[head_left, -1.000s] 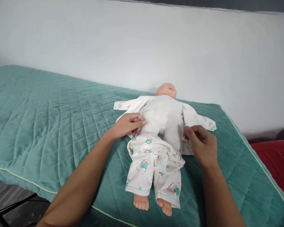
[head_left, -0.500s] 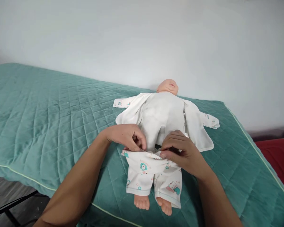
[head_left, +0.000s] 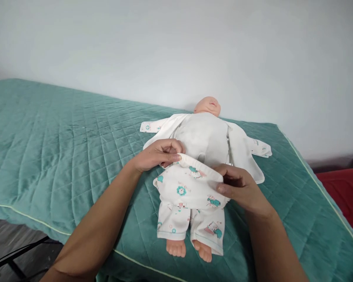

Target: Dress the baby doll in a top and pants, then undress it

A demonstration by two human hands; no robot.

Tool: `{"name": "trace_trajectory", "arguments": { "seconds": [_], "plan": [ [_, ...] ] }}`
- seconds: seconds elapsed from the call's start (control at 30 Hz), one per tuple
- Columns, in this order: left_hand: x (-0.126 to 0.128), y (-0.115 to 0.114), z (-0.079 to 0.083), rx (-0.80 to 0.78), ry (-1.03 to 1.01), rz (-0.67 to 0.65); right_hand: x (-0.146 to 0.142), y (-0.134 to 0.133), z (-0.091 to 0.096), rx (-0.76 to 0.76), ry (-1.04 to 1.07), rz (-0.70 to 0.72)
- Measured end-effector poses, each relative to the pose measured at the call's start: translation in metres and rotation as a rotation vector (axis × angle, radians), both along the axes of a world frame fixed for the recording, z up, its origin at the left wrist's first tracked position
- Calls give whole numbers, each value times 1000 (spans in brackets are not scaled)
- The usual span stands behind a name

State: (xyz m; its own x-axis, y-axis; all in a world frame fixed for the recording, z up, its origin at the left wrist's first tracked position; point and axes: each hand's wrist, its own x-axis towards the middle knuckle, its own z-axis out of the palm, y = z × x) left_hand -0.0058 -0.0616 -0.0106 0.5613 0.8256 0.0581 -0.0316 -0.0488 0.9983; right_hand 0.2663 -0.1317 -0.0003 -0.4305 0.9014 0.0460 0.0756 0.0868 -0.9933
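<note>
A baby doll (head_left: 207,131) lies on its back, feet toward me, its white cloth belly bare. White baby pants (head_left: 191,188) with teal and pink prints cover its legs, and the feet stick out of the cuffs. My left hand (head_left: 161,152) pinches the waistband at its left end. At the right end, my right hand (head_left: 238,186) grips the waistband between thumb and fingers. Between both hands the band is stretched and raised over the lower belly. A white baby jacket (head_left: 247,152) lies spread open under the doll, with the arms in its sleeves.
The doll rests on a bed with a quilted green cover (head_left: 76,141), near its right end. A pale wall (head_left: 164,51) stands behind. Something red (head_left: 344,192) is beyond the right edge. Dark metal bars (head_left: 14,254) show above the floor at lower left.
Both hands have pulled the waistband up from the thighs toward the belly, unfolding the front of the pants. The doll stays in place.
</note>
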Motion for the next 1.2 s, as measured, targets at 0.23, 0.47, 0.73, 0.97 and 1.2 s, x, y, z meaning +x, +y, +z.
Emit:
{"name": "trace_trajectory", "arguments": {
  "seconds": [0.23, 0.47, 0.73, 0.97, 1.2],
  "plan": [
    [3, 10, -13, -8, -126, 237, 14, 8, -3, -163, 177, -212],
    [5, 21, -21, -115, -153, 462, 27, 16, -6, -229, 191, -359],
    [8, 26, -29, -81, -39, 592, 20, 30, -12, -117, 233, -469],
    [8, 29, -34, 84, 203, 436, 13, 55, -41, 182, 158, -678],
    [11, 30, -33, 338, 500, 280, 12, 53, -41, 133, 33, -654]
  ]
}}
